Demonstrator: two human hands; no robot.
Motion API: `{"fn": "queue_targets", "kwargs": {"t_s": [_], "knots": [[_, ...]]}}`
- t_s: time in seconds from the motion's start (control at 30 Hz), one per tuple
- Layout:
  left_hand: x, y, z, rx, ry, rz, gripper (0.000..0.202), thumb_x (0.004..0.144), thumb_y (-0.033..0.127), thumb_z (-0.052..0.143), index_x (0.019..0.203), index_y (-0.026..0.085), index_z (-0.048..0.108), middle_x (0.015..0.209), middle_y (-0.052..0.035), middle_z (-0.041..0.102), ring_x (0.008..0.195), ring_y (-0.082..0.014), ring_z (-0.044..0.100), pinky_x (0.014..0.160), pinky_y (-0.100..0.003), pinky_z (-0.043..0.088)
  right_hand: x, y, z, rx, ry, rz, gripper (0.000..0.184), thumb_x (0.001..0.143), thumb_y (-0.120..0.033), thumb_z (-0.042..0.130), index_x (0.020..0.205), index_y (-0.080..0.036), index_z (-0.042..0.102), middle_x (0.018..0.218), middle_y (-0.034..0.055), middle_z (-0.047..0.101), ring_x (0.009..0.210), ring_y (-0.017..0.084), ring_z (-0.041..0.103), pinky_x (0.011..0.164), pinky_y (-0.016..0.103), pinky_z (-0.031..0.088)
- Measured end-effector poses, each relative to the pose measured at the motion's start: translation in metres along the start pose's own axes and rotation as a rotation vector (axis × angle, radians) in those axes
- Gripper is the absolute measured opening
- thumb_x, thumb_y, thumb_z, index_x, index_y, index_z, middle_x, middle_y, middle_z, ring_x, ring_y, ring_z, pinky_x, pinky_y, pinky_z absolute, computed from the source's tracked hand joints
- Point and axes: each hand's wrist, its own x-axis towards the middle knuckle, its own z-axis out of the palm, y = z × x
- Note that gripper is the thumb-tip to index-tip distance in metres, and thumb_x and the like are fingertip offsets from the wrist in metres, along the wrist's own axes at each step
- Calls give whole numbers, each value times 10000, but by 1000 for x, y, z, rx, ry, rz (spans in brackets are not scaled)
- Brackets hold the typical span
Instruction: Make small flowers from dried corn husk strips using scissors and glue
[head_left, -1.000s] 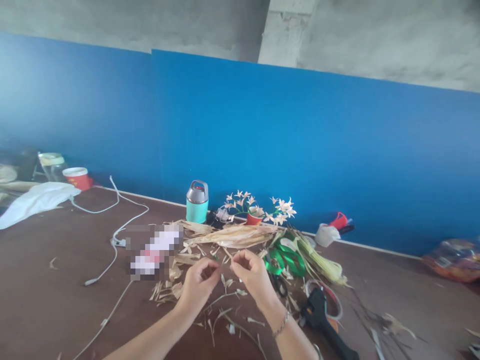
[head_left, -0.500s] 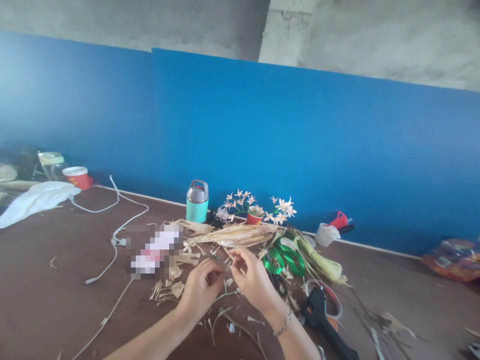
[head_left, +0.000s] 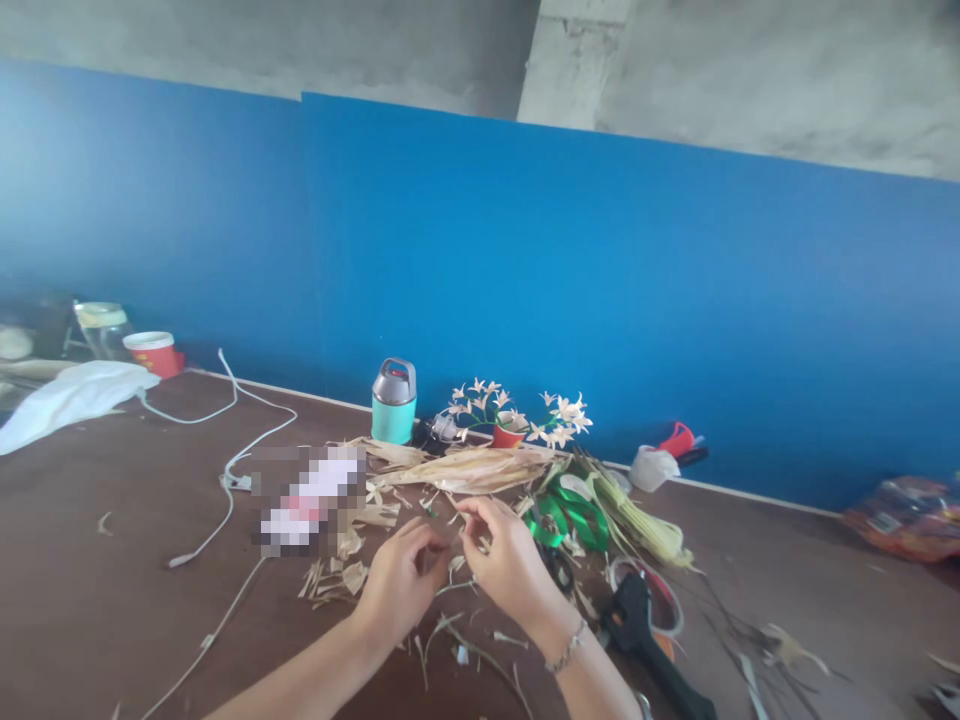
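My left hand (head_left: pixel 401 585) and right hand (head_left: pixel 514 570) face off, both curled nearly to a pinch; any grip, I can't tell. Husk (head_left: pixel 480 472) lies just far, ribbon (head_left: pixel 592 525) right, glue gun (head_left: pixel 637 620) near right.

Open brown tabletop (head_left: pixel 120 600) stretches at near left, crossed by a white cable (head_left: pixel 208 641); on the far side of the left hand (head_left: pixel 399 582) and right hand (head_left: pixel 508 567), dried husks (head_left: pixel 472 470) and a turquoise flask (head_left: pixel 394 420) block passage; green ribbon (head_left: pixel 591 522) and a black glue gun (head_left: pixel 656 655) crowd the right; past them, an open strip reaches a bag (head_left: pixel 907 522).
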Motion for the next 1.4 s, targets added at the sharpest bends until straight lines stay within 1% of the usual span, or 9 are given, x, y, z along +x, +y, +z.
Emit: {"fn": "queue_targets", "kwargs": {"t_s": [0.13,0.33,0.53,0.73,0.9,1.1,1.27,1.33,1.4], "knots": [[0,0,0,0,0,7,139,707,115,490,651,193,590,635,-3,550,573,-132,513,532,-221,382,0,1,1,-3,19,-2,322,683,-45,485,953,-196,578,737,22,609,736,175,560,704,293,441],[-1,2,-1,0,4,25,143,702,109,486,650,196,587,638,-5,548,584,-137,523,542,-224,388,0,-1,1,-11,14,11,322,676,-47,486,948,-194,576,733,23,600,741,181,557,708,300,440],[-1,0,0,11,12,16,136,695,122,487,641,202,583,619,3,535,557,-133,511,523,-222,375,-1,-1,3,3,26,8,314,681,-49,483,944,-194,571,735,22,590,738,178,556,713,308,444],[-1,1,0,3,9,31,152,712,113,473,646,197,580,636,-1,534,578,-132,515,550,-225,382,-1,-3,5,13,26,17,295,692,-55,480,942,-188,562,751,32,587,736,182,558,710,314,448],[-2,2,-2,-14,0,41,148,736,139,473,666,203,586,632,0,524,580,-133,512,546,-225,387,-1,-3,6,11,36,19,310,688,-51,485,950,-196,567,739,26,583,729,182,552,696,310,447],[0,-1,0,16,22,6,149,738,158,484,645,200,592,589,10,508,549,-129,501,525,-220,374,-1,-3,8,75,50,48,335,678,-51,478,964,-200,566,793,35,586,753,180,551,702,299,455],[2,-4,0,-43,67,-27,133,755,208,506,662,198,600,605,8,545,555,-134,505,535,-223,385,-1,-6,5,164,58,82,337,668,-75,496,973,-198,569,829,42,578,804,186,551,720,291,461],[4,-3,-2,-109,74,-53,142,765,239,511,672,193,608,625,-1,565,571,-139,512,551,-229,396,0,-7,3,190,82,98,311,680,-108,513,971,-200,574,820,38,581,780,184,549,707,289,454],[4,-1,-3,-201,63,-89,160,773,273,514,687,186,618,647,-9,583,595,-143,521,570,-233,406,1,-7,1,238,105,162,254,714,-158,519,956,-196,582,812,39,593,731,176,545,672,280,445]]}}
